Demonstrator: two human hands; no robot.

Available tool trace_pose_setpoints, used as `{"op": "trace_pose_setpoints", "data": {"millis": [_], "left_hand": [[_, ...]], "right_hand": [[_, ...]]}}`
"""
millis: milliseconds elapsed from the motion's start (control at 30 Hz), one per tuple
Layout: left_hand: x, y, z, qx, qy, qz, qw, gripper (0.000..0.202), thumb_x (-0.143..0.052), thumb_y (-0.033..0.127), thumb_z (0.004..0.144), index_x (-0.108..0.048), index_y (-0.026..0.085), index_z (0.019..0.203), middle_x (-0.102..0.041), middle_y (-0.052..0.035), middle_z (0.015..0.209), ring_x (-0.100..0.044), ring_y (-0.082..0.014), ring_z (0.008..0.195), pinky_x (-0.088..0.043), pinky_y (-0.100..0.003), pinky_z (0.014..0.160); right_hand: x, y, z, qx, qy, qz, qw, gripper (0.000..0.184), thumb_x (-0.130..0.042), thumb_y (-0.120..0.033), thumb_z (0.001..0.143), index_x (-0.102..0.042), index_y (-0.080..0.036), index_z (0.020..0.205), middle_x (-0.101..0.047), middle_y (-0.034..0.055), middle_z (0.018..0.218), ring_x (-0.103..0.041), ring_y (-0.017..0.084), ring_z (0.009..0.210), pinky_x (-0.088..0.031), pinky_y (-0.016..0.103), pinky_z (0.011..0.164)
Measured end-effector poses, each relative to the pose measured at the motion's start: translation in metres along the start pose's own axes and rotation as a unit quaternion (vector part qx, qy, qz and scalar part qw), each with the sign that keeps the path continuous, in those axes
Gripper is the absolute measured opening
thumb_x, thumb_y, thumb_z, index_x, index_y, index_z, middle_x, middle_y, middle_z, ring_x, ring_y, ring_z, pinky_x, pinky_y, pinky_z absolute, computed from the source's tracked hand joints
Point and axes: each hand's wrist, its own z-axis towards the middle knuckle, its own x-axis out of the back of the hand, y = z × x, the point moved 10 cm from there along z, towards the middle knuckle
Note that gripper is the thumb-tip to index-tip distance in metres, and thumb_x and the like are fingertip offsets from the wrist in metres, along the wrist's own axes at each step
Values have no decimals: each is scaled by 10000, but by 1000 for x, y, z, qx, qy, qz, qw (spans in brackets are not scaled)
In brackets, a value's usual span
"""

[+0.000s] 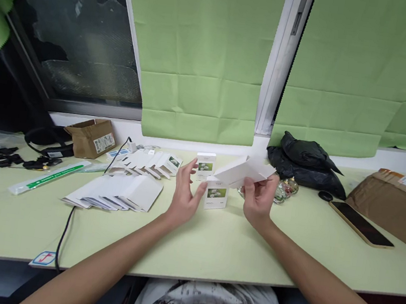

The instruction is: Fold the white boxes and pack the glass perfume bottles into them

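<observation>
While the right hand (258, 200) grips a carton (237, 170), the left hand (184, 197) holds nothing

Held over the pale bench (249, 254) beside a picture box (216, 196), the carton looks light, thin-walled and easily creased, best pinched by its edges. Whether the left hand's spread fingers (184, 172) touch it, I cannot tell. Green blinds (208, 57) hang behind.

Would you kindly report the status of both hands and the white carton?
Right hand holding white carton. Left hand open nearby, contact unclear. Front printed box standing close by, possibly in the way.
</observation>
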Motion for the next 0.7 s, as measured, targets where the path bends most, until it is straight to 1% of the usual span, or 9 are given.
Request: {"op": "trace_pose_setpoints", "data": {"millis": [67, 133, 167, 267, 367, 433, 500, 567, 700], "left_hand": [[-16, -4, 0, 5, -70, -12, 997, 683, -602, 468, 996, -305, 291, 1585, -465, -150, 1474, -512, -281, 1271, -475, -431, 982], [-29, -5, -3, -1, -121, -23, 992, 568, -593, 423, 1009, -390, 282, 1520, -497, -137, 1452, -525, -267, 1277, -494, -414, 977], [-33, -5, -4, -7, -131, -27, 991, 483, -566, 396, 1026, -439, 274, 1475, -513, -131, 1431, -530, -259, 1277, -504, -403, 973], [-35, -3, -7, -36, -131, -22, 990, 310, -507, 338, 1054, -531, 257, 1352, -521, -123, 1398, -571, -237, 1220, -540, -376, 932], [-36, -3, -9, -71, -138, 13, 988, 226, -506, 315, 1057, -565, 262, 1268, -501, -112, 1393, -631, -194, 1031, -562, -357, 855], [-37, -2, -10, -102, -139, 34, 984, 201, -508, 299, 1057, -572, 265, 1245, -506, -104, 1344, -630, -170, 936, -560, -339, 801], [-36, 1, -10, -134, -135, 45, 981, 196, -513, 272, 1056, -581, 269, 1240, -511, -95, 1282, -621, -159, 907, -550, -317, 765], [-35, 2, -11, -155, -126, 49, 979, 204, -521, 243, 1053, -590, 275, 1242, -504, -93, 1260, -622, -152, 907, -542, -298, 748], [-31, 0, -10, -164, -104, 52, 980, 217, -542, 217, 1042, -594, 281, 1243, -491, -99, 1259, -628, -148, 901, -542, -297, 751]], "right_hand": [[3, 2, 5, -7, 23, 7, 1000, 294, -588, -442, 1020, -371, -274, 1125, -599, 34, 990, -625, 139, 658, -533, 277, 551], [3, 3, 10, -14, 33, 15, 999, 285, -576, -442, 1028, -377, -271, 1140, -620, 41, 1018, -657, 145, 678, -552, 291, 585], [3, 4, 12, -18, 36, 21, 999, 283, -576, -440, 1030, -384, -269, 1148, -629, 45, 1040, -673, 147, 696, -565, 301, 614], [2, 6, 15, -31, 37, 40, 998, 283, -580, -437, 1029, -395, -265, 1156, -636, 52, 1093, -697, 147, 706, -577, 314, 646], [-4, 10, 16, -43, 9, 45, 998, 284, -585, -445, 1023, -413, -258, 1149, -646, 51, 1067, -693, 149, 700, -573, 305, 634], [-10, 14, 14, -52, -18, 44, 998, 289, -600, -456, 1013, -435, -258, 1143, -654, 47, 1053, -689, 158, 755, -579, 300, 663], [-14, 19, 11, -59, -37, 48, 996, 304, -617, -473, 1001, -453, -266, 1153, -663, 44, 1056, -684, 175, 846, -585, 304, 720], [-17, 25, 8, -62, -51, 46, 996, 326, -616, -496, 998, -463, -274, 1180, -672, 45, 1049, -675, 197, 917, -584, 319, 769], [-17, 29, 3, -45, -73, 0, 996, 323, -589, -517, 1007, -486, -269, 1185, -660, 55, 1014, -648, 224, 932, -576, 359, 808]]}}
